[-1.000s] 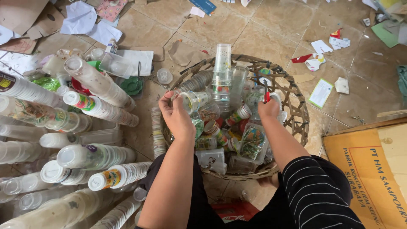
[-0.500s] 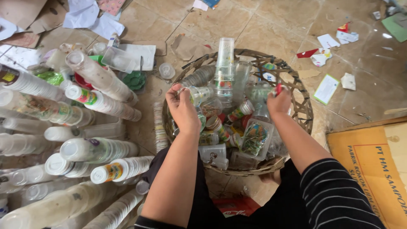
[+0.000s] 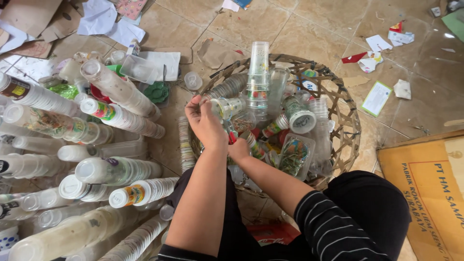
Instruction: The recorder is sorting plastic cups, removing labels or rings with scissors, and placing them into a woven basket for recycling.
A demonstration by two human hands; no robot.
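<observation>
**Two hands sorting plastic cups over a woven basket**

Much was hard to make out. The right hand (image 3: 239, 149) sat low at the near-left edge of the woven basket (image 3: 348, 125), largely covered by the left hand (image 3: 208, 126) and wrist, so its grip could not be told; something small and red (image 3: 232, 137) showed at it, too hidden to name. The left hand was curled, fingers bent around the base of a clear plastic cup (image 3: 227, 107) lying on its side, just inside the basket's left rim. Whether the two hands touched each other was unclear.

Inside the basket, cups lay tangled and overlapping, printed and clear ones mixed, many only partly seen. A tall stack of clear cups (image 3: 258, 77) stood upright near the basket's middle, towards its far side. The basket's near rim was hidden behind the arms and a striped dark sleeve (image 3: 328, 227).

Left of the basket, long nested rows of cups (image 3: 116, 170) lay on their sides on the tiled floor (image 3: 270, 24), running out of the picture. Beyond the basket, torn paper scraps (image 3: 377, 43) littered the floor. Right of it, a flat cardboard sheet (image 3: 425, 193) was cut off by the edge.
</observation>
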